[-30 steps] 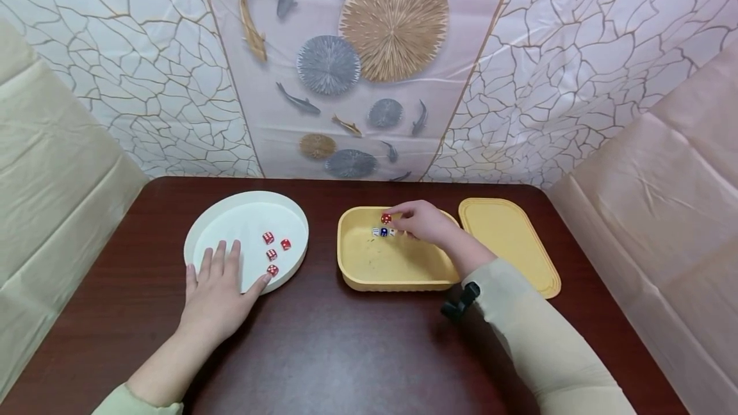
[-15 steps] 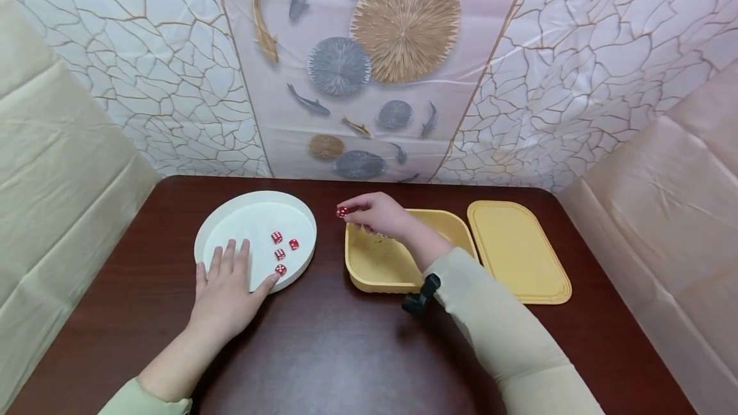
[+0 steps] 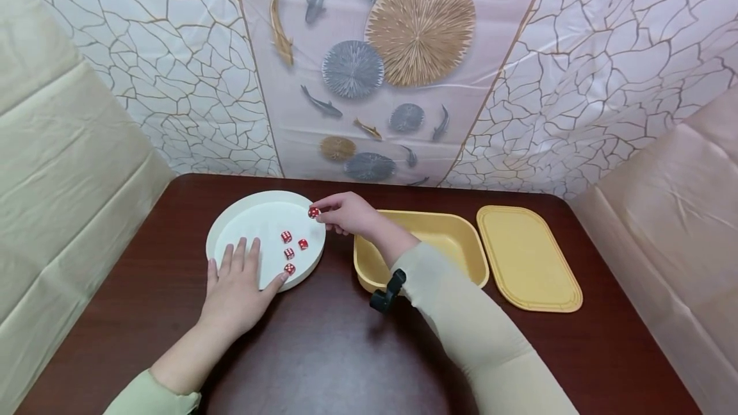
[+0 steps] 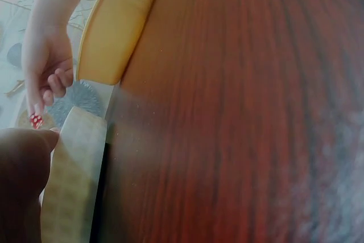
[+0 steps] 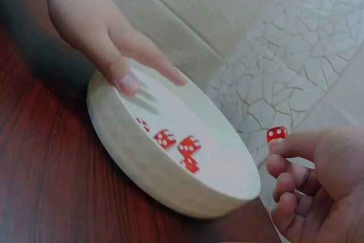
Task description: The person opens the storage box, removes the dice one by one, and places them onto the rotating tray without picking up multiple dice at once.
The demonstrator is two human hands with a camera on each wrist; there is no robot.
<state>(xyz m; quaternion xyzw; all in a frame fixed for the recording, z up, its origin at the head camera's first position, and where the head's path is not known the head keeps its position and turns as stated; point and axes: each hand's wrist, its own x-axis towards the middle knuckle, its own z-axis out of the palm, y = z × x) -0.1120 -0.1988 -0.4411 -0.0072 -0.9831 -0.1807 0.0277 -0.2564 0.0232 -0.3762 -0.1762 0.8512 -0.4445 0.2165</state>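
Note:
Between thumb and forefinger my right hand (image 3: 348, 213) pinches a red die (image 3: 314, 212), held over the right rim of a round white tray (image 3: 227, 215). Several other red dice (image 5: 189, 145) lie inside that tray, right of its middle. My left hand (image 3: 236, 293) rests at the tray's near left edge, fingers straight and spread over the rim, its thumb beside the nearest die (image 3: 290, 269). In the right wrist view the pinched die (image 5: 277, 134) shows clear of the tray.
Under my right forearm stands a yellow rectangular container (image 3: 481, 261), its inside partly covered by the arm. To its right a yellow lid (image 3: 530, 258) lies flat on the dark wooden table (image 3: 323, 351). Patterned cloth (image 3: 357, 82) hangs behind the table.
My right hand has carried the red die left, from above the yellow container to the white tray's rim. The left hand stays at the tray. The head view has shifted slightly.

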